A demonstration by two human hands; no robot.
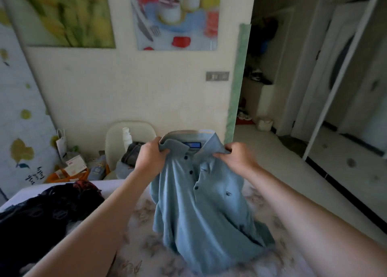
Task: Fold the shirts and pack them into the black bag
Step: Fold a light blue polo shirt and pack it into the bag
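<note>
From the head view, a person holds a light blue polo shirt up over the bed. The left hand grips the collar's left wing, fingers curled round the cloth. The right hand pinches the right wing in the same way, so both hands are closed on the shirt and level with each other.

The shirt hangs with its collar at the top, away from the person. Its long axis runs down from the collar to the hem, and the lower part bunches on the patterned bedsheet near the person. The buttoned front faces the camera, with three dark buttons down the placket.

On the bed to the left lies a black heap of lacy fabric, apart from the shirt; I cannot tell whether it is the bag. Beyond the bed stands a cream chair with a stack of paper cups and dark clothes on it, against a wall with two paintings.
</note>
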